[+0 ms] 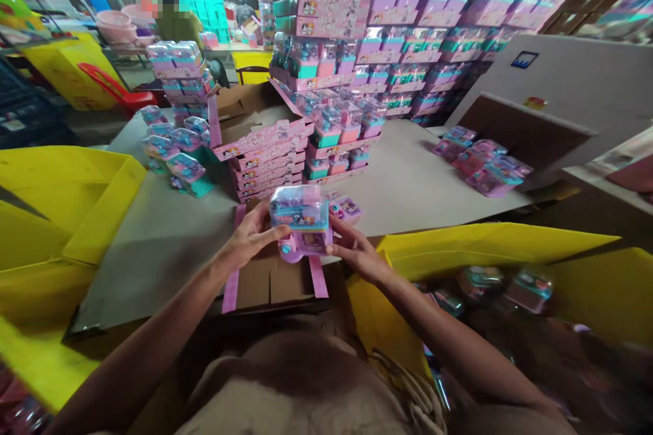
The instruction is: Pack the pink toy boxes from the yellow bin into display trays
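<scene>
Between my two hands is a small toy capsule machine (302, 221) with a clear top and a lilac base. My left hand (254, 234) grips its left side, thumb across the front. On its right side, the fingers of my right hand (354, 250) press against the base. Below it lies an open display carton (270, 282), brown inside with pink edges. Another lilac toy (349, 207) lies on the table just behind my right hand, partly hidden.
Flattened pink display cartons (268, 166) are stacked ahead, beside filled trays (339, 139). Loose toys stand at the left (186, 170) and right (490, 166) of the table (408, 183). A yellow bin (500, 238) with toys is at my right. A person (176, 20) is farther back.
</scene>
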`<action>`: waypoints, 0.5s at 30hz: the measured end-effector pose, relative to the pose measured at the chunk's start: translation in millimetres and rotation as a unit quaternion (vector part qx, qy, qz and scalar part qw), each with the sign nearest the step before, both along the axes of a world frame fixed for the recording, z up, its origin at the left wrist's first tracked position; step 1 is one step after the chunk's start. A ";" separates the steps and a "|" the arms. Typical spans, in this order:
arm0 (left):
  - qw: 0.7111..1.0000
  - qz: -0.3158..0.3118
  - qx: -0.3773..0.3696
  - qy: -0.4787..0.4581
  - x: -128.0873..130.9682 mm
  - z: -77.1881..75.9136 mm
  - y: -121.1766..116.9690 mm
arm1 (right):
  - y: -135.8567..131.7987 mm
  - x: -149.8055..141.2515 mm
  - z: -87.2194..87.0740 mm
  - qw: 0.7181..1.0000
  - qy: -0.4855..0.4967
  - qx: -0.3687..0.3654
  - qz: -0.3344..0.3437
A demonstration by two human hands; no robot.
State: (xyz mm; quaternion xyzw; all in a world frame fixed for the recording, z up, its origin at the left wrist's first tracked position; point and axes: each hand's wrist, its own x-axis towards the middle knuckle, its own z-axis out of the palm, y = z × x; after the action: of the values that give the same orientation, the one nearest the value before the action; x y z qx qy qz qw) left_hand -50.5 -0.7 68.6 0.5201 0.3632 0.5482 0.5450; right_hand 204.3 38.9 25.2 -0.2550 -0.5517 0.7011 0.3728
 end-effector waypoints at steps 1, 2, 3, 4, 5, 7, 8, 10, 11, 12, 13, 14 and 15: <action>1.000 0.006 -0.013 -0.003 0.6 -6.0 -1.7 | -1.2 -1.0 1.0 1.000 -0.005 0.002 -0.003; 0.999 0.012 -0.030 -0.004 0.3 -12.4 -3.7 | -1.8 -1.2 1.4 1.000 -0.018 0.007 -0.003; 0.999 0.019 -0.050 -0.005 -1.0 -18.5 -5.4 | -1.7 -0.7 1.6 0.999 -0.039 0.017 0.000; 0.997 0.033 -0.067 -0.004 -3.8 -24.1 -6.4 | -0.6 0.2 1.7 0.997 -0.069 0.031 0.003; 0.996 0.052 -0.076 -0.002 -8.0 -28.8 -6.2 | 1.6 0.7 2.0 0.993 -0.108 0.052 0.002; 0.992 0.099 -0.072 0.006 -19.3 -36.0 -1.1 | 9.2 -1.9 3.9 0.969 -0.217 0.115 -0.007; 0.990 0.127 -0.059 0.011 -25.4 -38.9 3.9 | 14.4 -6.5 5.4 0.946 -0.286 0.155 -0.012; 0.984 0.177 -0.029 0.023 -34.8 -45.0 17.3 | 26.8 -22.8 8.4 0.866 -0.443 0.233 -0.007; 0.981 0.192 -0.018 0.031 -37.2 -49.1 24.8 | 33.5 -33.7 9.4 0.821 -0.510 0.257 0.003; 0.979 0.201 -0.009 0.040 -38.0 -54.2 32.5 | 40.4 -45.2 9.7 0.784 -0.560 0.268 0.012; 0.978 0.204 -0.003 0.051 -37.5 -60.4 39.9 | 47.3 -56.2 9.2 0.761 -0.592 0.266 0.019; 0.977 0.204 -0.001 0.062 -36.1 -67.7 46.9 | 53.9 -65.8 8.1 0.751 -0.609 0.256 0.025; 0.976 0.204 0.000 0.074 -34.4 -75.7 53.5 | 60.1 -73.2 6.5 0.751 -0.615 0.240 0.031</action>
State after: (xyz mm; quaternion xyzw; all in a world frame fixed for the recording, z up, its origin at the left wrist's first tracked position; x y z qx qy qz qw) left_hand -84.9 52.7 -7.1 0.4739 0.5008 0.6078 0.3939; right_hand 131.1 99.0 31.7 -0.5159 -0.8195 0.2488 -0.0200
